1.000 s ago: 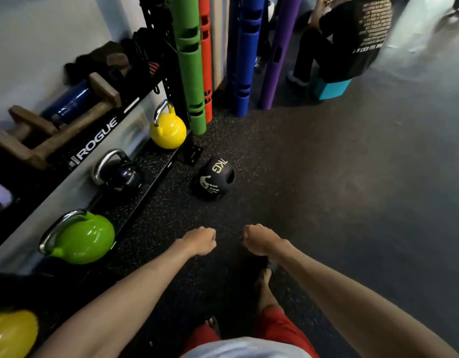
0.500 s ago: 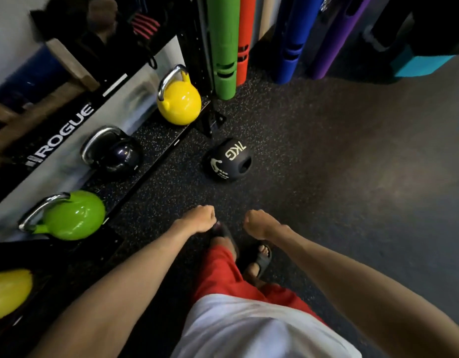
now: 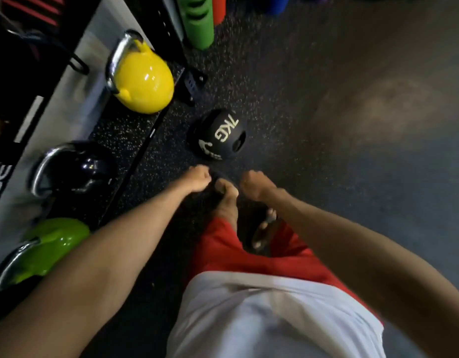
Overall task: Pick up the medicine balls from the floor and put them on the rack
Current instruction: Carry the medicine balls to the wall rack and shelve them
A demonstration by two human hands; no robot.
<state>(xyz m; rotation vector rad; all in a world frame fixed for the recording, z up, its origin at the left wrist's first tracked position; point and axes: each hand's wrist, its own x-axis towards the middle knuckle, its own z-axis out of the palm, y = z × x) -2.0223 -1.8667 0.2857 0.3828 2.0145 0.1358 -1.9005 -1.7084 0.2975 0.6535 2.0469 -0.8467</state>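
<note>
**Closing on the 7 kg ball, nothing in hand yet**

Fingers: both sets are curled under into fists and pinch nothing. Left hand [image 3: 198,178] and right hand [image 3: 254,184] hang side by side, apart, with my forward foot [image 3: 226,195] showing between them.

Just beyond the knuckles is the medicine ball [image 3: 218,134], black, on the floor [image 3: 339,189]. Neither hand touches it. It lies just right of the low edge of the rack [image 3: 76,99]. The yellow kettlebell [image 3: 143,81] sits on the bottom shelf, far-left of the ball. The black kettlebell [image 3: 78,169] and green kettlebell [image 3: 50,249] sit nearer along the same shelf.

Step, as I judge it: the approach, before any grasp.

Next move calls for:
- uncurling the fingers and bending lower
- setting one hand on each side of the ball, since the marked weight argues for two hands
- lifting and turning left to the rack

Which spot on the rack will take the ball, I cannot tell from here.

Orientation:
- The ball is a sphere, so it has no true long axis.
- The "7KG" print faces up and reads upside down to me, running far-right to near-left.
- One grip recess [image 3: 237,143] opens to the near-right.
- Any matching recess would be hidden on the far-left side.
- If there is one, the grip axis runs near-right to far-left.
</note>
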